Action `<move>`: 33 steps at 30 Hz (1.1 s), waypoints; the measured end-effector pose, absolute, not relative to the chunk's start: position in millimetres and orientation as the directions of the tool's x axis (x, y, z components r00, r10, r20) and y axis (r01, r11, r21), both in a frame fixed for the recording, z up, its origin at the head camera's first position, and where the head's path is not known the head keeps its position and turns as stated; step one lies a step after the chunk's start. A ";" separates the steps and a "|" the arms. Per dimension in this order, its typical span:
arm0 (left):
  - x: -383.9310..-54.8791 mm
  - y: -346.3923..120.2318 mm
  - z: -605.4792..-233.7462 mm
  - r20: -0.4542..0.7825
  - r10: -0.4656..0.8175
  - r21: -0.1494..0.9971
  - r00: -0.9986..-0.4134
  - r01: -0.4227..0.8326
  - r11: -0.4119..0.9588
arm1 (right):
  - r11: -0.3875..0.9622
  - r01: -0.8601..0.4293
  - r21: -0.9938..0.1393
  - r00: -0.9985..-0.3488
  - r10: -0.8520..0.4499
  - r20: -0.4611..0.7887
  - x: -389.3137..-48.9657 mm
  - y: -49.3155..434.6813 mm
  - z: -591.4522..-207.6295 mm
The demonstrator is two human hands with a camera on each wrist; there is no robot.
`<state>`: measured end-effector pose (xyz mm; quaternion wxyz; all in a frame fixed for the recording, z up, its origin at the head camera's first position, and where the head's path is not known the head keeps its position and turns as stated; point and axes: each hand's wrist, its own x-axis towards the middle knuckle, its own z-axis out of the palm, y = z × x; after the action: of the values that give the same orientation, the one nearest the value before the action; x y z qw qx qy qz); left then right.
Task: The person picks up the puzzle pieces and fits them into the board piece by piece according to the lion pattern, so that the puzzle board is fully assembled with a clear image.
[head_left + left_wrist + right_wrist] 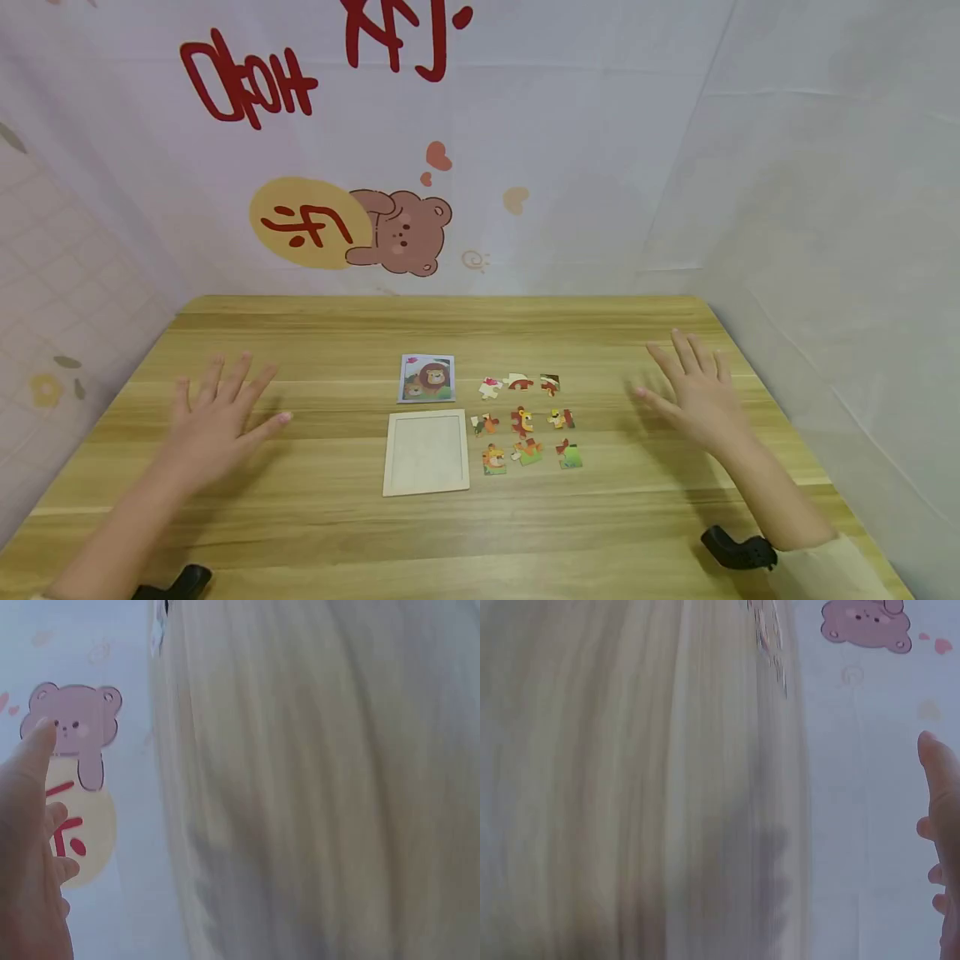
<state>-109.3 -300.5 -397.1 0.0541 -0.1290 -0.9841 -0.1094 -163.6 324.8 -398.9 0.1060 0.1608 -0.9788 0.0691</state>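
My left hand [217, 425] is spread over the left side of the table, fingers apart and holding nothing. On the right side my right hand [697, 396] is spread the same way, and it too holds nothing. Between them lies a pale square puzzle tray [426, 452] with a raised rim and nothing in it. Just behind the tray is a picture card [427, 379] showing a lion and a cub. Several loose jigsaw pieces [522, 422] lie in rough rows right of the tray, nearer the right hand. In the wrist views, each hand shows only partly, at the frame's edge.
The wood-grain table [315, 533] ends at a white cloth backdrop [585, 167] with a printed bear [408, 233] and red characters. White cloth also closes off both sides. Black wrist straps [738, 550] sit near the forearms.
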 end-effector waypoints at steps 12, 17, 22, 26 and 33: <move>-105.9 -252.1 -418.7 0.212 0.303 0.380 -0.929 0.364 0.851 | 0.864 -0.441 -0.244 -0.849 -0.312 0.427 -160.6 268.6 -409.4; -107.4 -235.4 -426.8 0.239 0.323 0.443 -0.916 0.399 0.803 | 0.822 -0.480 -0.306 -0.825 -0.304 0.477 -161.6 244.4 -414.8; -110.0 -220.5 -437.1 0.234 0.343 0.502 -0.910 0.415 0.759 | 0.780 -0.503 -0.371 -0.831 -0.319 0.456 -161.7 222.0 -419.0; -111.3 -210.0 -444.2 0.184 0.358 0.549 -0.915 0.398 0.735 | 0.766 -0.503 -0.402 -0.843 -0.330 0.425 -162.3 206.9 -421.8; -111.7 -201.6 -453.1 0.132 0.377 0.581 -0.917 0.380 0.720 | 0.746 -0.509 -0.430 -0.851 -0.359 0.383 -166.3 184.2 -425.8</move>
<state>-111.7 -201.6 -453.1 0.0020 -0.2040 -0.9274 -0.3135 -166.3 184.2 -425.8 0.1393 0.2349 -0.9238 0.2683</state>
